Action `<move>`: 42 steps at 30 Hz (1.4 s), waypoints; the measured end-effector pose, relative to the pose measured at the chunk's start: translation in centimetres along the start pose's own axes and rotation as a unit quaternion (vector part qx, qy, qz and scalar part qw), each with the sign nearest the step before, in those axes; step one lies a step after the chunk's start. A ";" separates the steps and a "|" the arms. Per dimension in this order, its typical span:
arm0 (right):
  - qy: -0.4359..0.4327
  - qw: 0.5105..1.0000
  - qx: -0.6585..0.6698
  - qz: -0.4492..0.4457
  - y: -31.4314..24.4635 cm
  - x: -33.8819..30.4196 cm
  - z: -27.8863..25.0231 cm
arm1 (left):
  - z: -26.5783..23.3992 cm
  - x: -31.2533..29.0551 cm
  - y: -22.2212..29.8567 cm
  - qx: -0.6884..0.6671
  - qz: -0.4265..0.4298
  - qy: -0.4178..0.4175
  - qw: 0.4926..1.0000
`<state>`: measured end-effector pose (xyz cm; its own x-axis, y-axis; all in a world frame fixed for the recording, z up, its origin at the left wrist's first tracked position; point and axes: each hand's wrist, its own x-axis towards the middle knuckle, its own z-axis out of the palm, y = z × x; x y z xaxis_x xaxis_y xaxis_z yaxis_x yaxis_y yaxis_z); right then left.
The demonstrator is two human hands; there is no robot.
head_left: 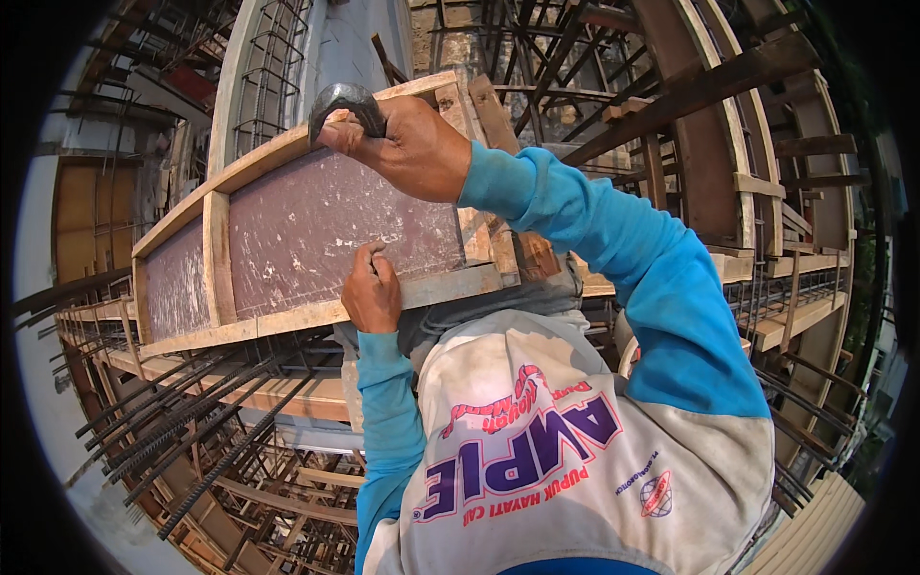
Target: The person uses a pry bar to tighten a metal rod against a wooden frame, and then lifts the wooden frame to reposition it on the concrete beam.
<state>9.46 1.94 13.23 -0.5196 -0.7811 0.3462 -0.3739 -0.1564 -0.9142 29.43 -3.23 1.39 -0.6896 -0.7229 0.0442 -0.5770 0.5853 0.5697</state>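
Note:
My right hand [417, 149] is closed around a hammer [345, 99]; its dark, curved head shows beyond the fingers, and the handle is mostly hidden. It is raised above the far edge of a formwork panel [287, 240], a brown, white-flecked sheet framed with pale timber strips. Closer to me, my left hand [372, 295] is over the panel's near strip [431, 287], its fingers curled and pressed together. Whatever those fingers hold, if anything, is too small to make out.
Ribbed steel bars [206, 436] stick out at the lower left. A rebar cage [273, 72] stands at the far left beside a grey concrete face [350, 48]. Timber beams [700, 91] and more formwork [805, 316] fill the right side. Boards lie lower right [815, 522].

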 end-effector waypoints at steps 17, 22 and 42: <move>0.004 0.986 0.022 0.163 1.4 3.7 -5.4 | -0.3 0.0 0.4 -0.031 -0.041 -0.040 0.998; -0.147 0.989 0.003 -0.024 -2.5 -0.9 -0.5 | -2.3 -0.3 1.5 -0.007 0.001 -0.092 0.996; -0.229 0.957 0.149 -0.094 -2.2 -4.6 -9.4 | -3.0 -0.1 -0.3 0.047 0.362 -0.164 0.917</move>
<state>5.46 11.54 15.65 -0.0486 -0.8948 0.4438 -0.1571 -0.4320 -0.8881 30.96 -4.46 3.66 -0.9921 0.0067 0.1253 0.0586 0.9078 0.4153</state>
